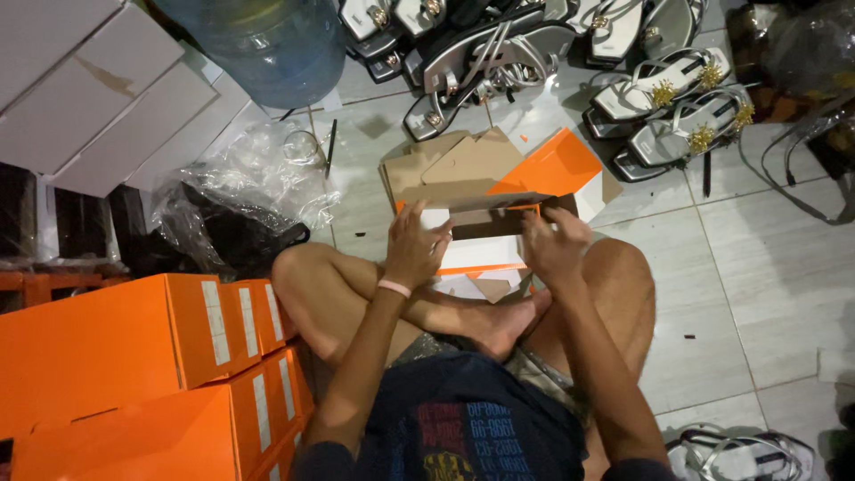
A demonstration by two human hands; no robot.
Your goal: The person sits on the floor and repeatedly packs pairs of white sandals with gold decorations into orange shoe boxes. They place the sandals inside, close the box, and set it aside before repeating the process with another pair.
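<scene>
The flat orange-and-brown cardboard box blank (485, 191), glossy orange on one face and raw brown on the other, lies half-folded on the floor just beyond the person's crossed legs. The left hand (415, 248) presses on its white inner panel, fingers (426, 226) close together and curled over the fold; the right hand (554, 242) pinches the brown flap edge. Nearer, on the left, stands a stack of smooth rectangular orange cardboard boxes (134, 356). The floor is pale grey glazed tile (757, 294). Farther off lie crinkled clear plastic wrap (249, 174), flat silver strappy sandals with gold ornaments (677, 98), and a translucent blue water jug (267, 40).
</scene>
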